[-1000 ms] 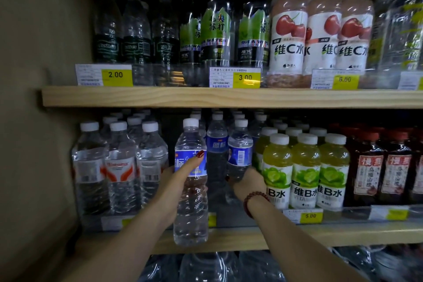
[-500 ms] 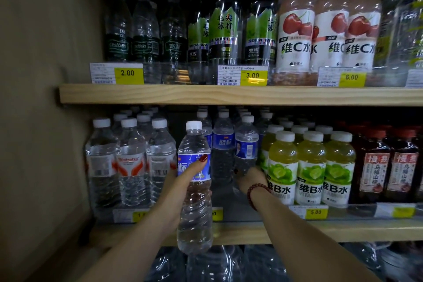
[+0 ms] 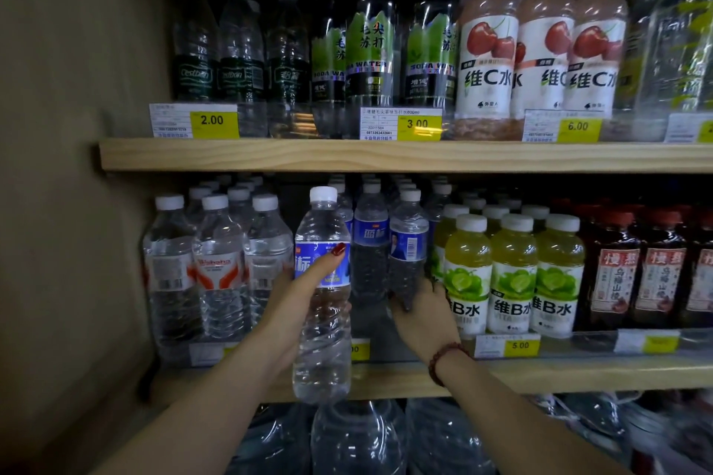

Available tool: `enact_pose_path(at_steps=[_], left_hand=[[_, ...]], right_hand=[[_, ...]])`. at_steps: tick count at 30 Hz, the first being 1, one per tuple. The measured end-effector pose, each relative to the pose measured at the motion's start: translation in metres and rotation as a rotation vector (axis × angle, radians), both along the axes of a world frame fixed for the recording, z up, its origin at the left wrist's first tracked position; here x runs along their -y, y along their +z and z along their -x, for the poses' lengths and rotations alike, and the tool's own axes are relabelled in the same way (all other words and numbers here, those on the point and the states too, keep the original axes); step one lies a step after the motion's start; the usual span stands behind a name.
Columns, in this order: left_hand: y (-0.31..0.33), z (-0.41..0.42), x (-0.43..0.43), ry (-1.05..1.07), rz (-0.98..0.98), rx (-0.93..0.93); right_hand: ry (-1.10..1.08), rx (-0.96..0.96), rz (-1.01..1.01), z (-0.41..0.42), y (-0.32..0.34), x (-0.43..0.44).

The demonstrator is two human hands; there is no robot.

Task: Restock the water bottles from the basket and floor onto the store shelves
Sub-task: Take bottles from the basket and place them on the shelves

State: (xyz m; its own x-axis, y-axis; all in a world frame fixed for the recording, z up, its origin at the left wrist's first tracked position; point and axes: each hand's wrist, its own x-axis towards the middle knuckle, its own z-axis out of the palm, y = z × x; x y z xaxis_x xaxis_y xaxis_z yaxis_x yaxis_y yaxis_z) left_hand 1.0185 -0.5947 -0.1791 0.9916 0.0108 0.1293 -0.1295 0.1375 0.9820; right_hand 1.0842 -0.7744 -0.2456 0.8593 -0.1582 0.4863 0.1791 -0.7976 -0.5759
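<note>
Left hand [image 3: 297,305] grips blue-label bottle [image 3: 322,351], axis vertical, just before lower shelf [image 3: 540,372] edge; slot lies straight behind. Right hand [image 3: 422,314], apart, clasps base of shelved bottle [image 3: 408,243], just right of slot

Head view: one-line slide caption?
Left hand holds a blue-label water bottle before the middle shelf; right hand grips a shelved bottle.

Dim light; a tan side wall [image 3: 58,127] flanks pale wooden shelves [image 3: 386,156] (two boards visible).
</note>
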Motion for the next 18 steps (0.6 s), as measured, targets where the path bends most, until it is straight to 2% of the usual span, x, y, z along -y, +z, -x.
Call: enact_pose_path(at_steps=[3,6,11,18], left_hand=[[0.005,-0.010,0.001,0.034,-0.013,-0.034],[0.009,-0.015,0.005,0.020,0.047,-0.011],[0.017,-0.028,0.012,0.001,0.121,-0.050],[0.029,-0.070,0.027,0.137,0.057,-0.049]], right_hand=[[0.072,0.054,0.087,0.031,-0.015,0.018],[0.034,0.141,0.242,0.042,-0.033,0.029],[0.045,0.205,0.210,0.038,-0.042,0.026],[0.047,0.223,0.214,0.030,-0.050,0.027]])
